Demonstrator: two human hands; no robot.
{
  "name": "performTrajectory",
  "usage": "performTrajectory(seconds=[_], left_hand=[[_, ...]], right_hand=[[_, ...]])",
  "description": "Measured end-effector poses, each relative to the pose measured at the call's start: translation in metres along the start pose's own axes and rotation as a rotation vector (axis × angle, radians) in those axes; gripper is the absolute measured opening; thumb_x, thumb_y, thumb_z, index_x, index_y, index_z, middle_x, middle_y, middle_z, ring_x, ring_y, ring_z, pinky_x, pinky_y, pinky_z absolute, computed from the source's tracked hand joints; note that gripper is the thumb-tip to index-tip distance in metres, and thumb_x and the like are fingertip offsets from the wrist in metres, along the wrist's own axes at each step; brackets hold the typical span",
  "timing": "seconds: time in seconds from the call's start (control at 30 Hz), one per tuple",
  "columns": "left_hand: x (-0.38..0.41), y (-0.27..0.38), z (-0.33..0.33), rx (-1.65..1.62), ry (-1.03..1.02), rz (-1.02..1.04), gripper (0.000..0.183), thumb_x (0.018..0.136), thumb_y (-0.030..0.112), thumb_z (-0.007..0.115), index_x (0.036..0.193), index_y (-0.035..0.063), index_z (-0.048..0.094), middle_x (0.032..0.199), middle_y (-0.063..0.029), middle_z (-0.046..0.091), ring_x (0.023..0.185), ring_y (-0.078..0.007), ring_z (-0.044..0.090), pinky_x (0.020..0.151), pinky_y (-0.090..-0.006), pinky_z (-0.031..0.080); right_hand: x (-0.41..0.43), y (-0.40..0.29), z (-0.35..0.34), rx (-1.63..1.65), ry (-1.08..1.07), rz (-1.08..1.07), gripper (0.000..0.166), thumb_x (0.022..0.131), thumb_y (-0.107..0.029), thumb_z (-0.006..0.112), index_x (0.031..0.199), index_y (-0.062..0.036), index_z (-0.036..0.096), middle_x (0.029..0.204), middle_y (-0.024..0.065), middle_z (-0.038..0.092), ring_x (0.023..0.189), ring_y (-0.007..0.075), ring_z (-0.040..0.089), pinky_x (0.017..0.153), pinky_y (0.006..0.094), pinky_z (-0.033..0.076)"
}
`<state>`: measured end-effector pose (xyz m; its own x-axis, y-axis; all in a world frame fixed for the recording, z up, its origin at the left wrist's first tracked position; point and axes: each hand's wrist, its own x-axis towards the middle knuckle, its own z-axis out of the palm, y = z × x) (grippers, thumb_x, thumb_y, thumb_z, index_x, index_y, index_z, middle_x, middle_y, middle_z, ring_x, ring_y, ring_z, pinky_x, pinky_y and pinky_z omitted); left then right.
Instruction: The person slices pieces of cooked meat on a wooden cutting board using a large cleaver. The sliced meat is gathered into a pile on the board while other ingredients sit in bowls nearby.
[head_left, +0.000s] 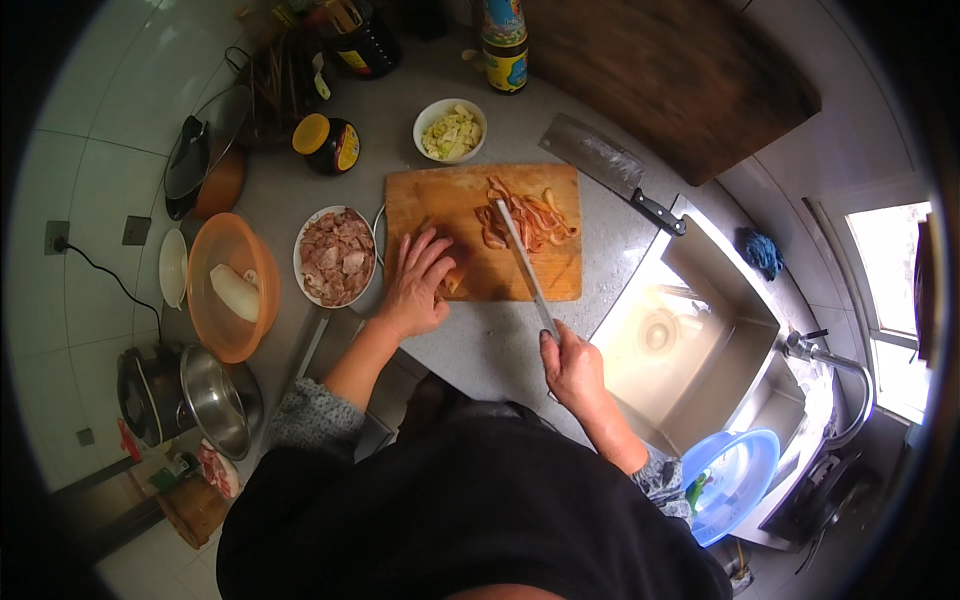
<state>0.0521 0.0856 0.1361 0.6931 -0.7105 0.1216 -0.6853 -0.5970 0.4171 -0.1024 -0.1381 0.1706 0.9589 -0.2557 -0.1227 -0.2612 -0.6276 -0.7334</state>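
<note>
A wooden cutting board lies on the counter in front of me. My left hand is at its left half, thumb and fingers around a brown piece of meat that they mostly cover. In my right hand is a knife, seen nearly edge-on, its handle hidden in the fist. The blade reaches up over the board's right half, and its tip overlaps a loose heap of reddish-brown meat strips. A white plate of sliced raw meat stands left of the board.
Behind the board are a bowl of chopped pale vegetable, a yellow-lidded jar and a cleaver. At right is the sink with a blue basin. At left stand an orange basin and a steel bowl.
</note>
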Motion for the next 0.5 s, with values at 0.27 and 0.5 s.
performTrajectory(seconds=[0.27, 0.5], left_hand=[[0.005, 0.02, 0.043, -0.107, 0.461, -0.135, 0.024, 0.071, 0.015, 0.061, 0.093, 0.0058, 0.057, 0.121, -0.0154, 0.048, 0.118, -0.0396, 0.036, 0.103, -0.0568, 0.02], [-0.012, 0.029, 0.033, -0.257, 0.592, -0.498, 0.064, 0.066, 0.013, 0.066, 0.123, 0.0016, 0.04, 0.131, -0.0241, 0.03, 0.119, -0.04, 0.034, 0.099, -0.0485, 0.03]], right_hand=[[0.031, -0.035, 0.022, -0.276, -0.158, -0.209, 0.034, 0.082, -0.017, 0.054, 0.115, -0.0049, 0.053, 0.064, 0.0155, 0.059, 0.056, 0.032, 0.061, 0.049, 0.0419, 0.049], [0.034, -0.022, 0.02, -0.081, -0.207, -0.041, 0.034, 0.086, -0.014, 0.052, 0.119, -0.0058, 0.051, 0.069, 0.024, 0.06, 0.065, 0.0412, 0.06, 0.057, 0.0486, 0.047]])
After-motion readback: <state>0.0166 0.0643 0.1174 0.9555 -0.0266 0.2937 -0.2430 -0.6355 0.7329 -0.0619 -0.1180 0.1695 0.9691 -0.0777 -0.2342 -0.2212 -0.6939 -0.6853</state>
